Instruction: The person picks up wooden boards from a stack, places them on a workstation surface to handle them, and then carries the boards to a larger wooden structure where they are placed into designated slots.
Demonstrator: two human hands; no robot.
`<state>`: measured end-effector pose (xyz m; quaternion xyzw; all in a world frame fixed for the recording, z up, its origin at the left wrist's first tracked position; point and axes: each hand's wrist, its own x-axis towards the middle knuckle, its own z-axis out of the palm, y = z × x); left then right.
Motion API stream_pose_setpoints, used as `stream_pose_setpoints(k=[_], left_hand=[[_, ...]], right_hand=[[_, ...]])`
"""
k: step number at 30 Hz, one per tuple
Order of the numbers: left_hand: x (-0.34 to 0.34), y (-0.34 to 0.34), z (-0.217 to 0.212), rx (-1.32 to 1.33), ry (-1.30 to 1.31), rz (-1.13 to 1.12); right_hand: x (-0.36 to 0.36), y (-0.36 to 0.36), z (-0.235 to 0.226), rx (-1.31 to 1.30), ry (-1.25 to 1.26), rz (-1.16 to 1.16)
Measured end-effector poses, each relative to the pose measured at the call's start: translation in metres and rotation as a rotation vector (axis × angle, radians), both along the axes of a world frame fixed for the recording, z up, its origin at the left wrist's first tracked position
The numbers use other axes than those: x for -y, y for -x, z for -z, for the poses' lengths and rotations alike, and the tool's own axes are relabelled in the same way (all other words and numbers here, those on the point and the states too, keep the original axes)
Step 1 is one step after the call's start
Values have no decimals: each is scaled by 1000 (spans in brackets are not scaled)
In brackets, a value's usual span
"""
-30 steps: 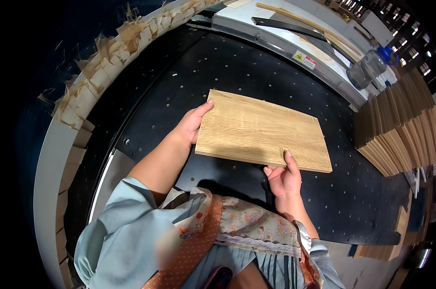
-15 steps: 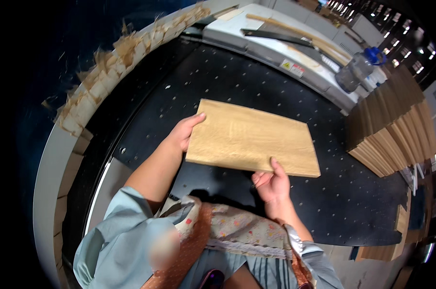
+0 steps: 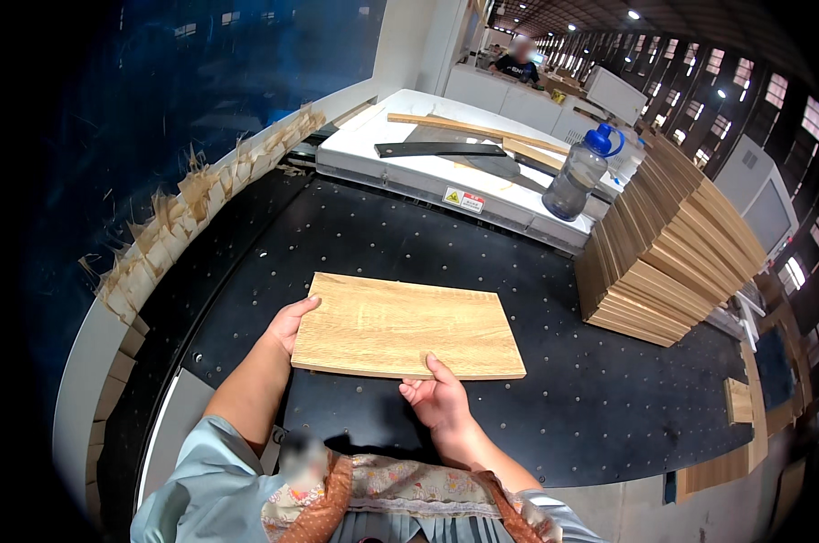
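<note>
A rectangular light wood-grain board [image 3: 400, 328] is held between my two hands, its broad face turned up toward me. At its left end my left hand [image 3: 291, 322] grips the edge, thumb on top and fingers hidden beneath. My right hand [image 3: 439, 404] holds the near long edge right of the middle, with the thumb on the face and the curled fingers under the board. Below the board lies a black table [image 3: 554, 425] dotted with small studs.
A tall stack of wood boards [image 3: 662, 244] stands at the right. Behind the black table, a white ledge [image 3: 355, 149] carries a blue-lidded water jug [image 3: 577, 174], a black bar [image 3: 441, 149] and wood strips. Torn tape fringes the left barrier [image 3: 201, 195]. A person [image 3: 516, 65] is far back.
My view has tilted up, showing more of the far background. The board and both hands sit lower and further left in the picture, with the same grip.
</note>
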<state>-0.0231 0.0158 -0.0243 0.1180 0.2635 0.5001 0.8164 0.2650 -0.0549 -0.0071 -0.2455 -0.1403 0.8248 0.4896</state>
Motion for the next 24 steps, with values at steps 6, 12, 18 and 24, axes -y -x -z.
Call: stream_pose_setpoints(k=[6,12,18,24], left_hand=[[-1,-1,1,-54,-65,-12],[1,1,1,-117,-109,2],[0,0,-2,-47,-65,7],[-2,-2,-1,-9,-68,24]], right_hand=[[-2,0,8,-26,-17,-1],[-3,1,14,-72,11,-8],[-4,0,14,-83,18,-12],[-4,0,12,-46,16,8]])
